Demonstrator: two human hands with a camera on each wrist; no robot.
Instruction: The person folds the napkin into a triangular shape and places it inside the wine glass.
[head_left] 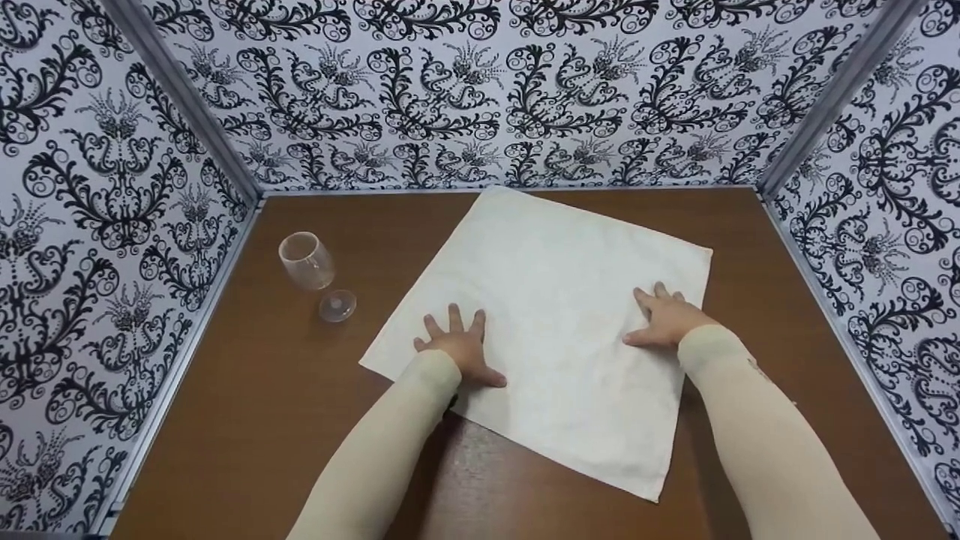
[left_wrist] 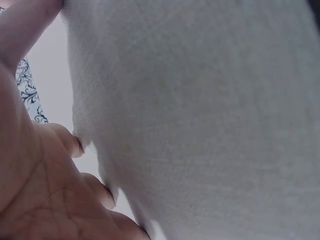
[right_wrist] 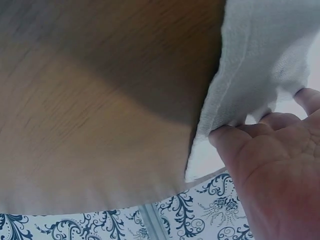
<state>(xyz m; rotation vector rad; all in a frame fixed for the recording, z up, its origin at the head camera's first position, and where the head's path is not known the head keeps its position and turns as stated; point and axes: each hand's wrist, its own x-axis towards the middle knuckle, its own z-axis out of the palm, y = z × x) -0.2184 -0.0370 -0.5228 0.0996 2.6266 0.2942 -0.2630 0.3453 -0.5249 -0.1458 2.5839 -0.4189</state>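
Note:
A white cloth (head_left: 559, 300) lies spread out on the brown wooden table, turned at an angle with its corners pointing outward. My left hand (head_left: 459, 351) rests on its left part, fingers spread, thumb out to the right. Near the cloth's right edge my right hand (head_left: 666, 319) touches it with the fingertips, fingers spread. In the left wrist view the fingers (left_wrist: 97, 190) press on the cloth (left_wrist: 200, 110). The right wrist view shows the other hand (right_wrist: 280, 155) with fingertips on the cloth close to its hem (right_wrist: 212, 95).
A clear stemmed glass (head_left: 307, 261) stands on the table (head_left: 247, 390), left of the cloth. Patterned black-and-white panels (head_left: 465, 90) enclose the back and both sides, with grey metal strips (head_left: 814, 97) at the corners.

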